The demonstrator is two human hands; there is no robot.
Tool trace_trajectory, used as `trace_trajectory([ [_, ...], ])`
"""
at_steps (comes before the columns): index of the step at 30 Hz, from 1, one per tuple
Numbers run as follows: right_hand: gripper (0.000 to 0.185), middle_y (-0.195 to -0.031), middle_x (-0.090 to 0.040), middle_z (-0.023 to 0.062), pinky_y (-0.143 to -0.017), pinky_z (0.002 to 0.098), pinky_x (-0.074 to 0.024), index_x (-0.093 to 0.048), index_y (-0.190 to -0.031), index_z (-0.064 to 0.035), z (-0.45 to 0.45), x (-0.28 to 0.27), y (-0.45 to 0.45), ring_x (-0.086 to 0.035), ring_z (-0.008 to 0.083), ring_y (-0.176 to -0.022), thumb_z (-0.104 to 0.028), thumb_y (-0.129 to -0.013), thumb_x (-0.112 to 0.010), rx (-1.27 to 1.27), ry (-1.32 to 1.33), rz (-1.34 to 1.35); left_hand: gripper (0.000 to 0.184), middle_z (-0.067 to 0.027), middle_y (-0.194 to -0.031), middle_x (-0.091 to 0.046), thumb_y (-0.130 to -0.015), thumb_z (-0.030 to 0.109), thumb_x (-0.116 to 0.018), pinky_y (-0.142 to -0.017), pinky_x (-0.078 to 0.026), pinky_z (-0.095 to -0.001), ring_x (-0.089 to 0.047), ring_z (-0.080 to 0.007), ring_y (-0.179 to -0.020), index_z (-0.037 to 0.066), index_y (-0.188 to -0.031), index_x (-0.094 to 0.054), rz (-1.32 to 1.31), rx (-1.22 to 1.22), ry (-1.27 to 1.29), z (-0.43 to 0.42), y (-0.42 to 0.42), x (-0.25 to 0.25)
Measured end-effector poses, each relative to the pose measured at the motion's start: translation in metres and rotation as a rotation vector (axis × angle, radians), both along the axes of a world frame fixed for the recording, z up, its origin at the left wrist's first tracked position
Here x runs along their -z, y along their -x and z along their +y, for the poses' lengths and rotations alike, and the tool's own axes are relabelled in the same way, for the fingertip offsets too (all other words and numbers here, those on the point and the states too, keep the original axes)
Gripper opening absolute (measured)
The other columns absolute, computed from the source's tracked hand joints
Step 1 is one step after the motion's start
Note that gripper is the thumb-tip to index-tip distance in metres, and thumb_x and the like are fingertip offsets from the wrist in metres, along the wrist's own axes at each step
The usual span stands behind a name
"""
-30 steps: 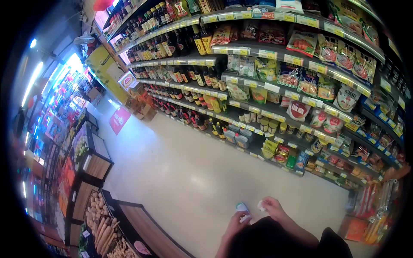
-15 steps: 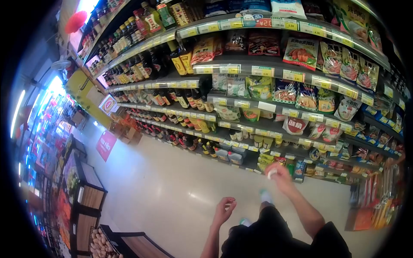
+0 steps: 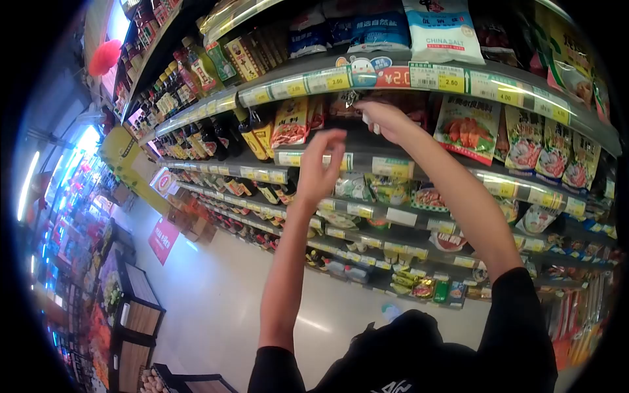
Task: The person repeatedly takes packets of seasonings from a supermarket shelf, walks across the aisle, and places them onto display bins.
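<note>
I see the right hand (image 3: 388,122) clasp a white thing (image 3: 375,128); just before this hand is a shiny packet (image 3: 352,99), whether pinched I cannot tell. Below-left, the left hand (image 3: 319,169) is relaxed, free.

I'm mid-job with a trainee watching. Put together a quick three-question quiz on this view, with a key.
1. True or false: the China Salt bag stands higher in the picture than the right hand.
2. Fill in the colour: the small item in the right hand is ____.
3. Which things stand in rows to the left of the left hand in the picture?
A) loaves of bread
B) bottles
C) dinner plates

Key: 1. True. 2. White. 3. B.
</note>
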State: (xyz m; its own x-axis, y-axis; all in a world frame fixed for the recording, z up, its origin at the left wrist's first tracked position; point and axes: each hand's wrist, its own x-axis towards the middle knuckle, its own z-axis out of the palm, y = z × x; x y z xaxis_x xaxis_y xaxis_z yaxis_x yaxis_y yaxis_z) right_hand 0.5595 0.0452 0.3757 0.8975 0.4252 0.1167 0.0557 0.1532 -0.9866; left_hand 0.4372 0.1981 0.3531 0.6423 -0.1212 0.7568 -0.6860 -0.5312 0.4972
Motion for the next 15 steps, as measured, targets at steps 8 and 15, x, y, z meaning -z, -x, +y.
trace_trajectory([
  [8,0.019,-0.065,-0.05,0.0011,-0.043,0.0268,-0.0306,-0.053,-0.092,-0.0104,0.034,-0.007,-0.062,-0.041,0.0094,-0.049,-0.028,-0.085,-0.049,0.021,0.298,-0.156,0.037,-0.0179,-0.109,-0.059,-0.077,0.003,-0.047,-0.088,-0.041,-0.0327,-0.056,-0.0287,-0.101,-0.001,-0.113,-0.052,0.263,-0.198,-0.274,0.042,-0.168,0.002],
  [15,0.033,-0.106,-0.056,0.0196,-0.082,0.0386,-0.0415,-0.052,-0.106,-0.0024,0.061,0.038,-0.116,-0.053,0.0305,-0.096,-0.029,-0.089,-0.042,0.733,0.409,-0.859,0.035,-0.0132,-0.098,-0.064,-0.071,0.009,-0.064,-0.086,-0.044,-0.0326,-0.059,-0.0243,-0.097,0.002,-0.105,-0.059,0.486,-0.141,-0.295,0.024,-0.163,-0.026],
])
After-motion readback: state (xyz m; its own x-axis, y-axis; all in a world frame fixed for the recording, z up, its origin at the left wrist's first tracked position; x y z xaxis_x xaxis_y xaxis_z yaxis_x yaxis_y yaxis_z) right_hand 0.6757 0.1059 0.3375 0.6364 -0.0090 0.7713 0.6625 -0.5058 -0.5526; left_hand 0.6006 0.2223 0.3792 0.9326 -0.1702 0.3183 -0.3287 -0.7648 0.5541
